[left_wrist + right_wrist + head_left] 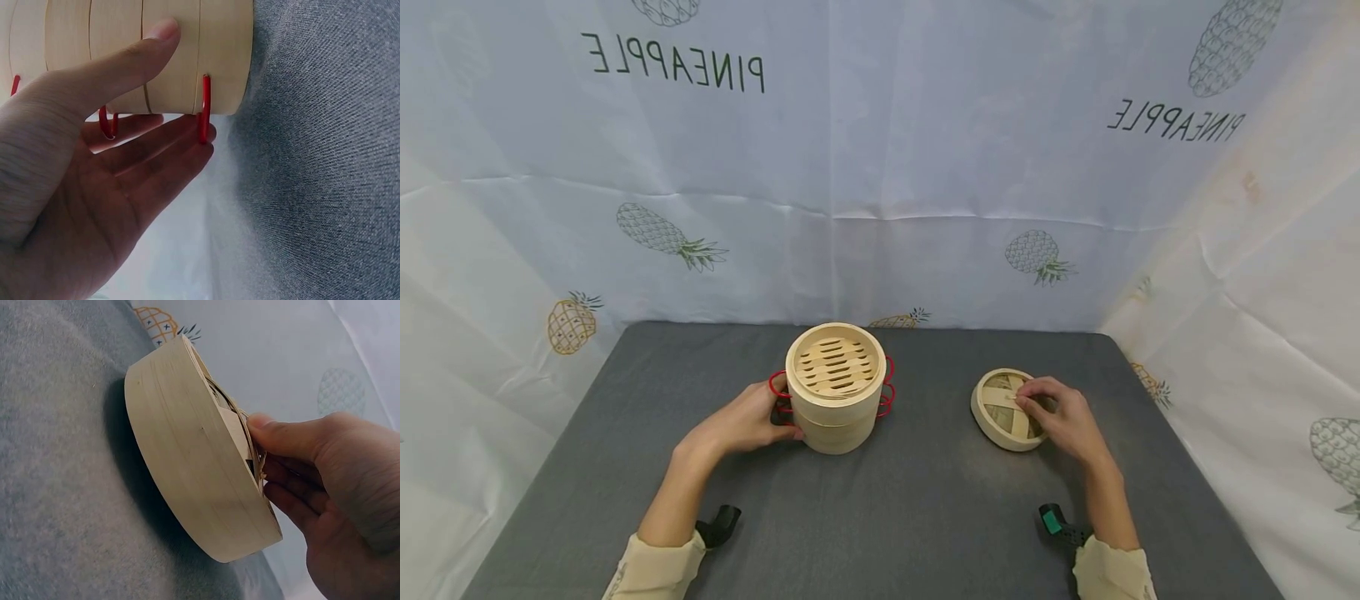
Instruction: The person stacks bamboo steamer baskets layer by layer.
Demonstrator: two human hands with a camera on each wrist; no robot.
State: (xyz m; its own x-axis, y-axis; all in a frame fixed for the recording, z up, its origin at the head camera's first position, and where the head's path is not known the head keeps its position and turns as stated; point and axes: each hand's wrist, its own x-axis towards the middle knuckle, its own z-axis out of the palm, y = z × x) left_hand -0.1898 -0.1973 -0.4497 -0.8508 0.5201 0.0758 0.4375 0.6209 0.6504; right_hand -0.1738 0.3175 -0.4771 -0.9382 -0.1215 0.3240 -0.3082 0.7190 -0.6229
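Observation:
A stacked round bamboo steamer [837, 419] with red loop handles stands upright on the grey table, its slatted top tier uncovered. My left hand [747, 423] holds it from the left side. In the left wrist view the thumb [140, 59] lies along the bamboo wall, and the other fingers reach round behind, near the red loops [205, 109]. To the right is the round woven bamboo lid [1000, 422]. My right hand [1066, 414] pinches the small handle at the lid's middle. A shadow shows under the lid's rim [187, 462] in the right wrist view; whether it touches the table is unclear.
The dark grey tabletop [910, 517] stretches between both hands. Behind and beside it hangs a white curtain [880, 150] with pineapple prints. Black wrist devices [721, 525] sit by both cuffs.

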